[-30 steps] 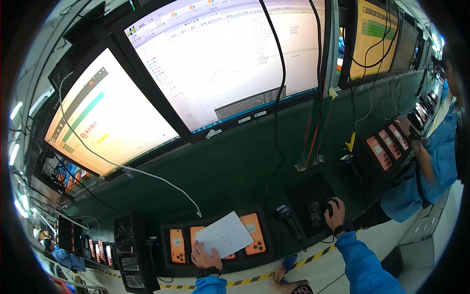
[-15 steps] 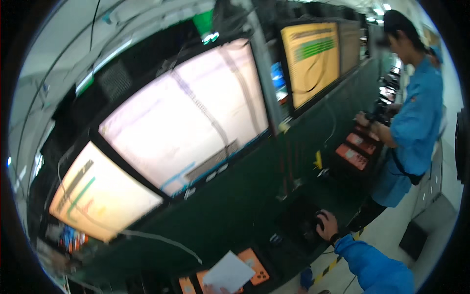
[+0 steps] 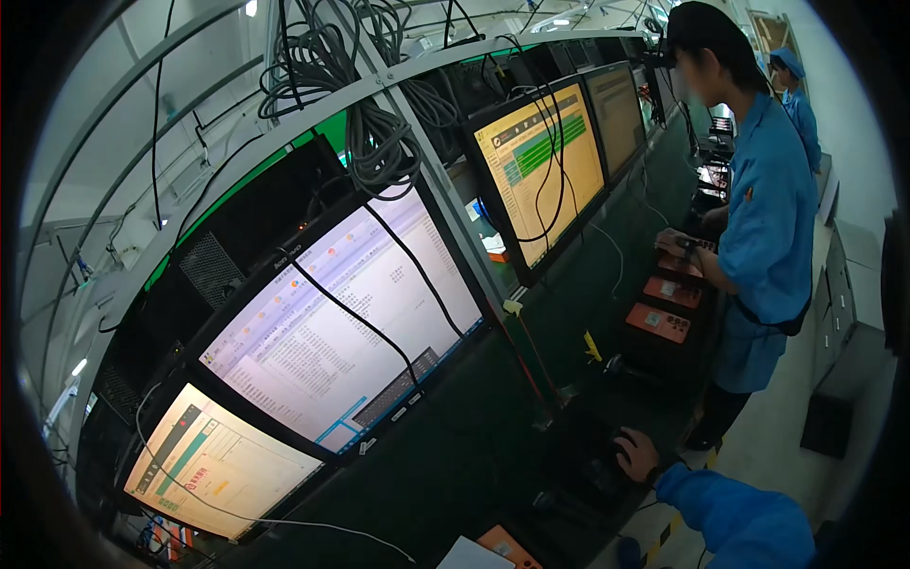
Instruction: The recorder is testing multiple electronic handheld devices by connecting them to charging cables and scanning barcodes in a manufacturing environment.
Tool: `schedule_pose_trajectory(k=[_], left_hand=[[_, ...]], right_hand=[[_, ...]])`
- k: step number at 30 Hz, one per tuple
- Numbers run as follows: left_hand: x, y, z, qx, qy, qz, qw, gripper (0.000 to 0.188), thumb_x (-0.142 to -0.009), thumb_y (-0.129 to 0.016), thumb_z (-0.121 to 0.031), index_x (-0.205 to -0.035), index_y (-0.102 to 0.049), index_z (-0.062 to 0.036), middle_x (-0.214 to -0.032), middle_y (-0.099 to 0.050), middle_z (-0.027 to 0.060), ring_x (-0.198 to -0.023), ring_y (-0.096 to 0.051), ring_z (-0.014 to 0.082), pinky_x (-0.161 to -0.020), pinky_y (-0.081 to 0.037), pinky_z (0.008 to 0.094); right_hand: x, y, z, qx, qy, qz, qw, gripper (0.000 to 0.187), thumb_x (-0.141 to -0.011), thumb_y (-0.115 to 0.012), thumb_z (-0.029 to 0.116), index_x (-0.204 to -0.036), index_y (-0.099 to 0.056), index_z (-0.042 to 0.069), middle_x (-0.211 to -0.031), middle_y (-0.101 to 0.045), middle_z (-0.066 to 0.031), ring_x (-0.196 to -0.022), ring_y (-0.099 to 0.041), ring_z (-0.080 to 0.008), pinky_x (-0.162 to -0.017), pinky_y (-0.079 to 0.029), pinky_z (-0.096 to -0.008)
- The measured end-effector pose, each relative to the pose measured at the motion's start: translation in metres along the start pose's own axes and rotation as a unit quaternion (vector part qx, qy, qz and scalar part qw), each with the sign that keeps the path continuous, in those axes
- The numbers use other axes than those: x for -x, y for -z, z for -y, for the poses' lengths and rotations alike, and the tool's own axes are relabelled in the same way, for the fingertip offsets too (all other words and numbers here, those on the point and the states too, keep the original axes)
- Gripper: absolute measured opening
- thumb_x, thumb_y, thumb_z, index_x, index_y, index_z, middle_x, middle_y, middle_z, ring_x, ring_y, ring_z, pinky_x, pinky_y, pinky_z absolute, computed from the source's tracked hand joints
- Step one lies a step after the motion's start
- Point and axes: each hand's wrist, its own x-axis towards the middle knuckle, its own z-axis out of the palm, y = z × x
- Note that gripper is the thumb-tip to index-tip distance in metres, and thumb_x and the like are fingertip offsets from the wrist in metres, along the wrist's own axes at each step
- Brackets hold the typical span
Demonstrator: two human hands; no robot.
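At the lower right, my right hand (image 3: 639,455) rests with curled fingers over a dark computer mouse on the dark bench (image 3: 455,474). Most of the mouse is hidden beneath the palm and hard to make out. A blue sleeve covers that forearm. My left hand is out of view. At the bottom edge, a white sheet of paper (image 3: 467,554) lies partly over an orange phone (image 3: 508,546), both cut off by the frame. A large lit monitor (image 3: 332,332) and a smaller one (image 3: 223,467) stand on the left.
A co-worker in blue (image 3: 770,199) stands at the right, hands over a row of orange-red phones (image 3: 659,323). A yellow-screened monitor (image 3: 542,166) stands farther along. Bundled cables (image 3: 379,142) hang from a metal post. A thin cable (image 3: 332,527) crosses the bench.
The view has tilted and shifted, so the paper and orange phones sit lower, mostly out of frame. The left fingers seen by the paper have left view. My right hand stays at the mouse.
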Motion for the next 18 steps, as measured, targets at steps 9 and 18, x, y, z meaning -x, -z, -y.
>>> schedule_pose_trajectory(k=[9, 18], left_hand=[[0.008, -0.008, -0.009, 0.065, 0.013, -0.155, 0.986, 0.052, -0.080, -0.057, -0.040, -0.123, -0.053, -0.0104, -0.124, -0.053, 0.0155, -0.114, -0.048, 0.0361, -0.094, -0.037, 0.0485], [0.002, -0.032, 0.003, 0.059, -0.007, -0.179, 0.982, 0.056, -0.081, -0.056, -0.041, -0.127, -0.049, -0.0094, -0.127, -0.051, 0.0135, -0.116, -0.046, 0.0354, -0.096, -0.034, 0.0498]], right_hand=[[-0.001, 0.002, 0.002, -0.019, 0.012, -0.019, 1.000, 0.037, -0.081, -0.059, 0.019, -0.117, -0.053, 0.012, -0.131, -0.044, -0.0178, -0.116, -0.044, -0.0397, -0.098, -0.038, -0.0478], [-0.001, 0.004, 0.003, -0.008, -0.004, -0.002, 1.000, 0.038, -0.082, -0.059, 0.018, -0.119, -0.052, 0.011, -0.130, -0.044, -0.0199, -0.115, -0.044, -0.0414, -0.098, -0.038, -0.0487]])
